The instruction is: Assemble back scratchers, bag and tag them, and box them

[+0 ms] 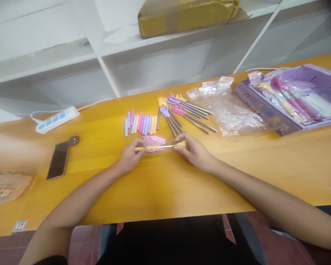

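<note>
My left hand point(132, 154) is closed on the yellow handle sleeve point(151, 147) of a small rod tool. A short length of metal rod shows between my hands. At the tool's other end, my right hand point(190, 149) pinches its yellow claw-shaped head point(183, 144). Under the tool lie pink and purple printed cards point(156, 140). Just beyond are several pastel sleeves point(146, 124) in a row, with a few more behind. To their right, several metal rods point(175, 127) with yellow, purple and pink claw heads point(164, 111) lie in bunches.
Clear plastic bags point(227, 110) lie beside a purple box point(288, 127) of wrapped tools on the right. A power strip point(57, 119), phone point(57, 161), dark round object point(73, 140) and plastic bag point(9, 187) are left. Shelves hold a taped carton point(187, 16).
</note>
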Demonstrator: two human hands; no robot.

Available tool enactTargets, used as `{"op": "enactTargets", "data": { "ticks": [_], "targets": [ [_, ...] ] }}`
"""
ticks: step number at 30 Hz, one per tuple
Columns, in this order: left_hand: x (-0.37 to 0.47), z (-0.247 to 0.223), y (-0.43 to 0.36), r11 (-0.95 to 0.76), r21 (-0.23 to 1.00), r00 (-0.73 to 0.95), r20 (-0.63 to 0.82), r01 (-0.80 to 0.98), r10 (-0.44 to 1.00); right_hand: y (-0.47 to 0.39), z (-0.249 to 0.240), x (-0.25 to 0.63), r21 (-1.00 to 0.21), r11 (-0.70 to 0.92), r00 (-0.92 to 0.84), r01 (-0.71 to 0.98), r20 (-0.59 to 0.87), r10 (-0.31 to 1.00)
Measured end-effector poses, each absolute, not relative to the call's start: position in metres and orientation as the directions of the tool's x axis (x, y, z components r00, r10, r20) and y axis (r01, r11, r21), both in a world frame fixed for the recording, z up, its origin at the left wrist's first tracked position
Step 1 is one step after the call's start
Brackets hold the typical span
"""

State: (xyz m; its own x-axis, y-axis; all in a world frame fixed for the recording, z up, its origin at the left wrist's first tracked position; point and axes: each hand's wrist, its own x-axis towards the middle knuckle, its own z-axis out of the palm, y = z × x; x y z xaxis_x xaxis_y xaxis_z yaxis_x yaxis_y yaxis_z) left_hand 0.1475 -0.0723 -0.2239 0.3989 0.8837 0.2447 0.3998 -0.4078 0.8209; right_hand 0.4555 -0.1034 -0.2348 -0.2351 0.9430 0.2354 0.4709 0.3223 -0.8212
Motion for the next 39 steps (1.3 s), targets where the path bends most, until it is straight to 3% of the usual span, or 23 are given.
{"op": "enactTargets", "data": {
  "ticks": [7,11,14,17,19,22,26,29,39],
  "targets": [
    [0.149,-0.222,-0.061,-0.363,0.897,0.284,0.290,0.253,0.914,-0.092,-0.220,0.478,-0.628,0.522,-0.339,0.577,0.396,0.853],
    [0.148,-0.226,-0.061,-0.396,0.859,0.301,0.303,0.324,0.904,-0.089,-0.215,0.486,-0.558,0.576,-0.432,0.597,0.382,0.817],
    [0.143,-0.223,-0.059,-0.559,0.661,0.451,0.352,0.501,0.820,-0.088,-0.217,0.488,-0.510,0.582,-0.447,0.634,0.373,0.813],
    [0.138,-0.206,-0.052,-0.733,0.276,0.648,0.344,0.622,0.680,-0.085,-0.210,0.488,-0.427,0.584,-0.436,0.691,0.399,0.807],
    [0.138,-0.182,-0.046,-0.751,0.049,0.702,0.322,0.658,0.636,-0.079,-0.194,0.485,-0.343,0.592,-0.457,0.730,0.399,0.795],
    [0.143,-0.133,-0.042,-0.739,-0.136,0.746,0.245,0.659,0.620,-0.067,-0.154,0.474,-0.196,0.626,-0.501,0.755,0.444,0.743],
    [0.145,-0.068,-0.057,-0.675,-0.203,0.697,0.350,0.709,0.626,-0.059,-0.093,0.454,-0.029,0.638,-0.487,0.770,0.618,0.617],
    [0.135,-0.039,-0.074,-0.644,-0.188,0.650,0.437,0.742,0.621,-0.063,-0.062,0.446,0.001,0.652,-0.447,0.759,0.728,0.519],
    [0.126,-0.028,-0.090,-0.649,-0.277,0.651,0.612,0.708,0.449,-0.080,-0.051,0.446,0.120,0.646,-0.423,0.754,0.841,0.337]
  ]
}}
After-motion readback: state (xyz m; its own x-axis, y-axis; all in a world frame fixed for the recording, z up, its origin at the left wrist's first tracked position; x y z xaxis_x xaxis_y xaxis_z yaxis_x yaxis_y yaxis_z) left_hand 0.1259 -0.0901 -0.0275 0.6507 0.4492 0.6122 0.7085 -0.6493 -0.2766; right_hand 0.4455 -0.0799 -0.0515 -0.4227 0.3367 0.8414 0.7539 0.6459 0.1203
